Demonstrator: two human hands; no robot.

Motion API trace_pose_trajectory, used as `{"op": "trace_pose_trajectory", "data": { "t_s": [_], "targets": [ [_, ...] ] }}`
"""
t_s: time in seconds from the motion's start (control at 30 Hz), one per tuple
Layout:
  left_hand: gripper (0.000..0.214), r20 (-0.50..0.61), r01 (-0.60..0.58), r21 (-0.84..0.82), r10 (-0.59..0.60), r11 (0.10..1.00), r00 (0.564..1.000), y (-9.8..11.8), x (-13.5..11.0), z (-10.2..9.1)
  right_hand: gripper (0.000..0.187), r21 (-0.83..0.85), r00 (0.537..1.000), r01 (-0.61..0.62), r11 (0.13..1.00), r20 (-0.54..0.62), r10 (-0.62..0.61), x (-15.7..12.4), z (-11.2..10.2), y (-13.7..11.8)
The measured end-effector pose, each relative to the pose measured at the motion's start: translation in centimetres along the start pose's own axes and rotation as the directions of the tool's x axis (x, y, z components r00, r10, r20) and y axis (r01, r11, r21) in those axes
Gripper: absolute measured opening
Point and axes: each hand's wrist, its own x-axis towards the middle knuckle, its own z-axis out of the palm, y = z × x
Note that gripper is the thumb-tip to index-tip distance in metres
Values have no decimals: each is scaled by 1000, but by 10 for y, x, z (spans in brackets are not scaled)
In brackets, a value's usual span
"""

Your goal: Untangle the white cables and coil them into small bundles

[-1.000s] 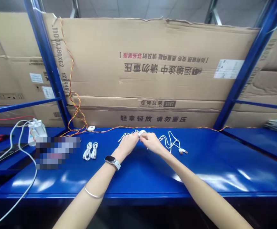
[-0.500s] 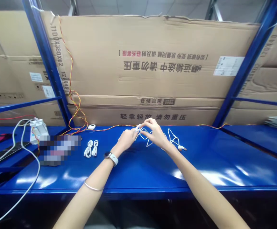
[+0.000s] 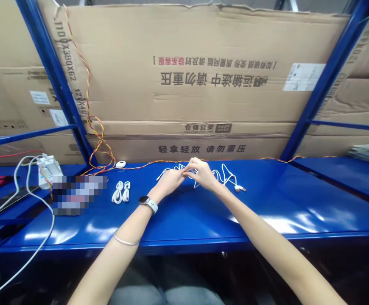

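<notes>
Stretching across the head view, a glossy blue metal shelf [image 3: 283, 195] mirrors pale patches of light along its near edge. Flat brown cardboard [image 3: 124, 84], creased and torn along its top, walls off the far side between slanting blue posts [image 3: 57, 80]; a white label [image 3: 303, 77] sits on its right. Twisted red-and-yellow wire [image 3: 88, 80] drops down the left and runs along the back, past a rounded white case [image 3: 121, 164].

Over the middle, the left hand [image 3: 169, 181] and right hand [image 3: 202, 173] meet with fingers bent into a narrow pinch — whether the tips grip anything I cannot tell. Thin, smooth white cable [image 3: 224, 173] lies behind and on both sides of them in loose loops, its plug end [image 3: 240, 188] to the right. Left of the hands lie two tied cable bundles [image 3: 117, 192] — small, matte white ovals.
</notes>
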Motion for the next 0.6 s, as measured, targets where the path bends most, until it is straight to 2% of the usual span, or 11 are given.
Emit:
{"op": "trace_pose_trajectory", "data": {
  "t_s": [0.13, 0.23, 0.33, 0.6],
  "targets": [
    [39, 7, 11, 100, -11, 995, 1000, 3, -2, 1, 8, 177, 994, -103, 979, 0, 105, 0, 4, 4],
    [40, -3, 51, 192, -52, 980, 999, 6, -4, 2, 13, 348, 973, -229, 909, 51, 225, -1, 6, 9],
    [42, -7, 65, 244, -65, 968, 998, 8, -4, 2, 21, 417, 941, -335, 845, 96, 326, -2, 8, 13],
    [36, -58, -6, 169, 16, 986, 998, 7, -6, 0, 26, 544, 883, -456, 704, 178, 434, -2, 4, 9]
  ]
}}
